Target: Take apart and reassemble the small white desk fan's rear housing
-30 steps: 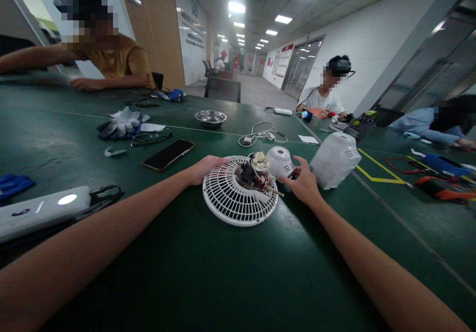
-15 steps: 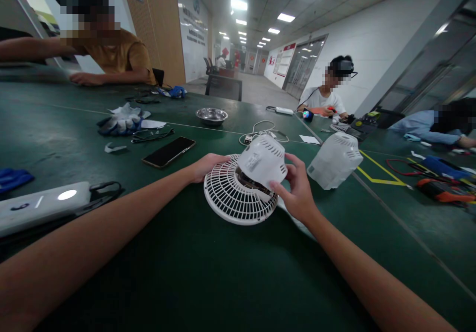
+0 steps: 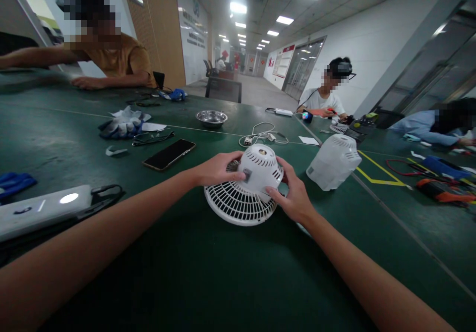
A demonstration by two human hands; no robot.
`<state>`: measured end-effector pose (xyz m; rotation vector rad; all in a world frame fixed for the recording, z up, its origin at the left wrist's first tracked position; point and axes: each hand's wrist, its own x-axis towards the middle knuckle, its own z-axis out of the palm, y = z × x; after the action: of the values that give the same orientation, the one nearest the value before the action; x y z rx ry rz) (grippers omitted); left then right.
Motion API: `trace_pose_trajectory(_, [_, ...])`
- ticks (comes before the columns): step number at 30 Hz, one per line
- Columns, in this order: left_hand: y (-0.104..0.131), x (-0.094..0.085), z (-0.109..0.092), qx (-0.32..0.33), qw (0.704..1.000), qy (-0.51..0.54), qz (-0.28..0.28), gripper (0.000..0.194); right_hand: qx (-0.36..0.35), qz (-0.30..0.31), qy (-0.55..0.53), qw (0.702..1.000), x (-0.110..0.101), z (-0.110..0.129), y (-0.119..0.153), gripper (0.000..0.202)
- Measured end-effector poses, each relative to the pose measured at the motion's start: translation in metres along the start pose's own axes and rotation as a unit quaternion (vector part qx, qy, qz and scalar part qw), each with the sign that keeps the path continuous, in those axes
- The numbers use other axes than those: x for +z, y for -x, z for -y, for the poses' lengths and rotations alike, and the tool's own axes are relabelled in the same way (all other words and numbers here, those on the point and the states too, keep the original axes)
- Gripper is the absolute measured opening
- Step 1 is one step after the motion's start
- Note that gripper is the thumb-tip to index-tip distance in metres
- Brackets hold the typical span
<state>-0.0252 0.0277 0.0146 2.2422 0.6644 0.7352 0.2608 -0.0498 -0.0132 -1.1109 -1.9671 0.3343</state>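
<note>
A white plastic motor cover with vent slots sits over the middle of a round white fan grille on the green table. My left hand is closed on the cover's left side, thumb beside a small dark patch. On the opposite side, my right hand grips the cover with its thumb in front and fingers behind. Whatever lies under the cover is hidden. Just right of my right hand stands a larger white vented housing.
To the left lie a phone, work gloves and a white device with a black cable. Behind the fan are a metal bowl and a white cable. A multimeter lies far right. Several people sit around the table.
My left hand has moved from the grille's rim onto the cover. The cover has come down from a tilt to sit more level, and the parts seen beneath it are now hidden.
</note>
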Motion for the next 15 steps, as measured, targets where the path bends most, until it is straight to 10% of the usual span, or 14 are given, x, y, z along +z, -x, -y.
trace_pose_trajectory(15, [-0.001,0.005,-0.011,-0.013,0.999,-0.009,0.040,0.076,-0.035,0.075,0.041,0.996,-0.011,0.010,0.000,0.082])
